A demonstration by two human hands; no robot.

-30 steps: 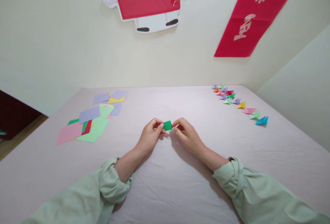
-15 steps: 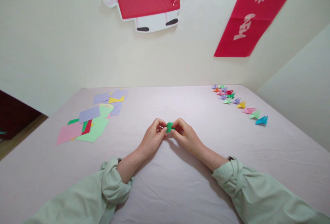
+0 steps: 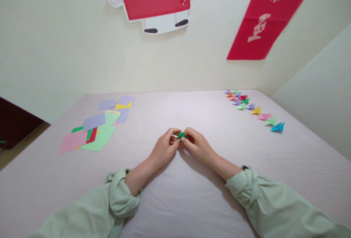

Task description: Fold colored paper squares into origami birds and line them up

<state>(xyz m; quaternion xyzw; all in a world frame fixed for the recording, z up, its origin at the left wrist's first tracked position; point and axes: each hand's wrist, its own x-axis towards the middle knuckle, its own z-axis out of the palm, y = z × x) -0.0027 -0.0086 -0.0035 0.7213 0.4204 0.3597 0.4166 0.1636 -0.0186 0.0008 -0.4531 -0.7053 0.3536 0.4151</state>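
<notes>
A small folded piece of green paper (image 3: 181,135) is pinched between both hands at the middle of the table. My left hand (image 3: 163,146) grips its left side between thumb and fingertips. On the other side, my right hand (image 3: 197,145) has thumb and forefinger closed on the paper. The fingers cover much of it, so its full shape is hidden. Both hands are just above the cloth, with their fingertips nearly meeting.
Loose coloured paper sheets (image 3: 94,121) lie overlapping on the left of the cloth-covered table (image 3: 164,194). Along the right stand several folded paper cranes, a blue crane (image 3: 278,127) nearest. A wall (image 3: 203,70) with red hangings rises behind.
The green paper has turned in my fingers and now shows a more pointed, folded shape. My fingertips have shifted slightly and come closer together.
</notes>
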